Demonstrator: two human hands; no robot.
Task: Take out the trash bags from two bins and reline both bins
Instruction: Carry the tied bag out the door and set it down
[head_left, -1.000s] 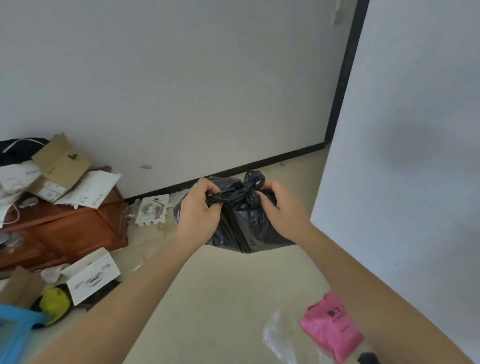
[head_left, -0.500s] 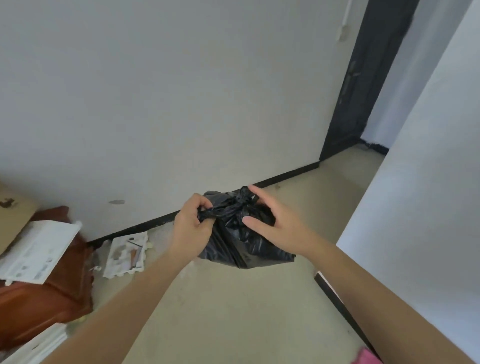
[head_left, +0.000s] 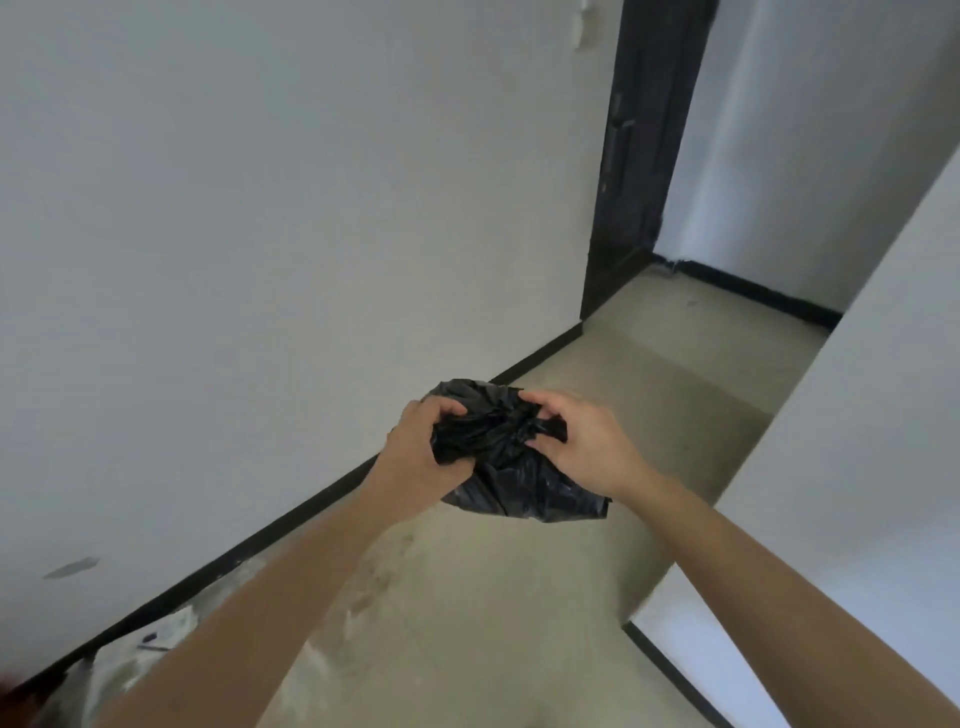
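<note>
While held aloft between both hands, bag: small crumpled black plastic trash bag, hanging above the floor, touching nothing but the hands, neck bunched and twisted at the top.
Left hand: fingers curled round the bunched left side of the bag's top, gripping the plastic.
Right hand: fingers and thumb pinching the twisted black tail at the right of the neck.
Bare forearms: reaching in from the bottom edge, converging on the bag.
Pale beige floor: scuffed, with whitish smears beside the left forearm.
Black skirting strip: along the foot of the plain white wall on the left.
Dark door frame: beyond the bag, at the wall's far end, more beige floor past it.
White wall corner: near, on the right, black skirting at its foot.
</note>
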